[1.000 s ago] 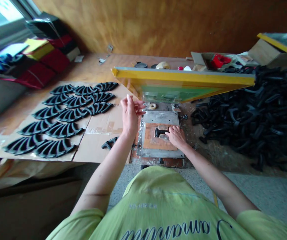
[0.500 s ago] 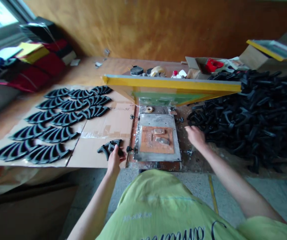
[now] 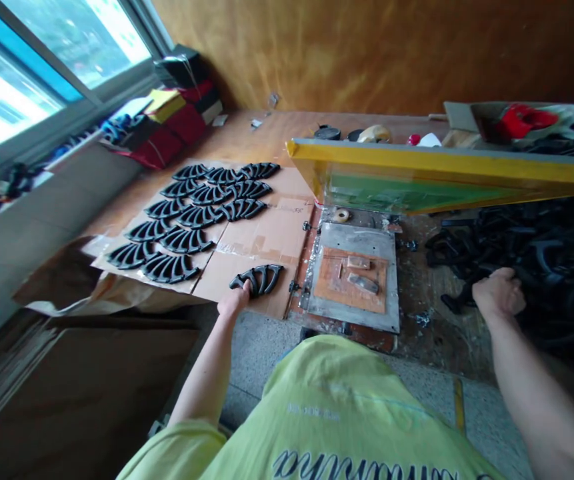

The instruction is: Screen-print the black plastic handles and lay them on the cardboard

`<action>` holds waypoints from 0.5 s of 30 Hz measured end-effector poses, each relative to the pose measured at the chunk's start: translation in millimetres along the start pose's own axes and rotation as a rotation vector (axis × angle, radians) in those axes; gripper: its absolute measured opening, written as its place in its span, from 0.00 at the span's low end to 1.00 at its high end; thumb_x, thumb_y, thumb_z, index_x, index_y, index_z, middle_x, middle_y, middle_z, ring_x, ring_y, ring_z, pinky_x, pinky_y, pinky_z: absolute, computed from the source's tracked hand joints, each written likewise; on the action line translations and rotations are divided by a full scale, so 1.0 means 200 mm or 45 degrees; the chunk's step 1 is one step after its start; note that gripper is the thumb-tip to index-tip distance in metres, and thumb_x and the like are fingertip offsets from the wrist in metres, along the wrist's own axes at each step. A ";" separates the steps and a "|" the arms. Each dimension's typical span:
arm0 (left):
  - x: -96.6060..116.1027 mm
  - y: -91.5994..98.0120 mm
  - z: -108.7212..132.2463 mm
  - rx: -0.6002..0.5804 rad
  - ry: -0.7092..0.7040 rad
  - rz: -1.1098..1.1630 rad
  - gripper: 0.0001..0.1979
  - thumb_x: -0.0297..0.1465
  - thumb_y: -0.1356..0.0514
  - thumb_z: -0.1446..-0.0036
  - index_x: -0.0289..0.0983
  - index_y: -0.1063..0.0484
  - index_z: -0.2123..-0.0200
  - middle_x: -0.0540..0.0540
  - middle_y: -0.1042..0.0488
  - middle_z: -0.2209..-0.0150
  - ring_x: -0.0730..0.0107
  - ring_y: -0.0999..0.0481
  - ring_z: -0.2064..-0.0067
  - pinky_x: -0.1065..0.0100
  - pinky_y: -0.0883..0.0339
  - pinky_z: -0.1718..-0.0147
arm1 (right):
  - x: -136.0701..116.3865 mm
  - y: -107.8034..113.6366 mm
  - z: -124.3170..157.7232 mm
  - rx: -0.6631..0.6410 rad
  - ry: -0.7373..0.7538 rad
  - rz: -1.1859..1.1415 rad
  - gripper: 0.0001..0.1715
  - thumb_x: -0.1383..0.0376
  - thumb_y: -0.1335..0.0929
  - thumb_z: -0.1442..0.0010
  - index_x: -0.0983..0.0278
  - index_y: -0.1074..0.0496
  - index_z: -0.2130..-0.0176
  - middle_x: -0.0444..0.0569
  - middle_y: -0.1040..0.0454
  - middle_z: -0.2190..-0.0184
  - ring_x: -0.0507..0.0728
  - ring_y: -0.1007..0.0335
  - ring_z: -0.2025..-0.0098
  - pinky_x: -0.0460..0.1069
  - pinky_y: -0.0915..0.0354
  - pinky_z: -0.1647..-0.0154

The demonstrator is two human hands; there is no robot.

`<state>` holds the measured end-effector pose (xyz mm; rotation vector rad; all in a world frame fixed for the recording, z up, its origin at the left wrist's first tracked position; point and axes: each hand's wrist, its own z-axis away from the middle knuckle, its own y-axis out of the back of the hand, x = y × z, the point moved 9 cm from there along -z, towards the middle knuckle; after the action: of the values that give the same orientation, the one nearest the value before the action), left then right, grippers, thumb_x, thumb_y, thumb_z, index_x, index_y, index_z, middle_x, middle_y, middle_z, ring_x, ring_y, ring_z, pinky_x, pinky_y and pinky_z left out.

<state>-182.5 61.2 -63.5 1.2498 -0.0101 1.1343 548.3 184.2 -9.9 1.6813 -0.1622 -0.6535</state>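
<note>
My left hand (image 3: 235, 298) is closed on the near end of a curved black plastic part (image 3: 263, 278), which rests beside similar nested parts at the front of the cardboard sheet (image 3: 247, 233). Over the loose pile on the right, my right hand (image 3: 499, 293) has its fingers curled; a black plastic part (image 3: 454, 302) juts out to its left and seems to be in its grip, though the fingers cover the contact. Between the hands is a metal plate (image 3: 391, 313) bearing a brown board with small blocks (image 3: 359, 263). Farther left, several fan-like rows of black parts (image 3: 169, 268) lie on the cardboard.
A yellow-edged screen frame (image 3: 417, 155) is tilted up behind the plate. The heap of black parts (image 3: 557, 253) covers the right of the bench. Tape and a lidded tin (image 3: 327, 133) stand at the back, beside a cardboard box (image 3: 459, 119). Boxes (image 3: 181, 127) sit by the window.
The view has swung left. My right hand has gone from the pile's edge onto the pile, where a part now juts from it. My left hand has shifted to the near end of its parts.
</note>
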 end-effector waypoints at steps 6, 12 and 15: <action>0.40 -0.01 -0.01 -0.069 -0.183 0.074 0.24 0.50 0.48 0.39 0.36 0.24 0.66 0.44 0.32 0.82 0.60 0.29 0.75 0.63 0.37 0.71 | -0.79 -0.14 0.56 -0.364 0.845 -0.193 0.25 0.63 0.41 0.32 0.60 0.33 0.38 0.58 0.26 0.49 0.64 0.26 0.51 0.57 0.32 0.51; 1.46 0.07 0.23 -0.141 -0.853 0.990 0.32 0.58 0.52 0.38 0.38 0.28 0.48 0.50 0.32 0.80 0.73 0.37 0.81 0.71 0.42 0.79 | -1.27 -0.31 0.94 -0.470 1.363 -0.001 0.27 0.72 0.40 0.34 0.58 0.27 0.41 0.55 0.25 0.52 0.60 0.31 0.49 0.52 0.34 0.49; 1.73 0.13 0.37 -0.201 -0.955 1.143 0.34 0.58 0.56 0.36 0.37 0.27 0.52 0.50 0.34 0.81 0.74 0.37 0.82 0.71 0.42 0.80 | -1.33 -0.32 0.95 -0.425 1.407 0.089 0.26 0.71 0.39 0.34 0.59 0.27 0.40 0.58 0.25 0.52 0.63 0.33 0.47 0.57 0.35 0.46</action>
<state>11.4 233.2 178.6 1.4966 -1.3037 1.2837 217.1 154.5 2.7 1.4834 0.6378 0.3441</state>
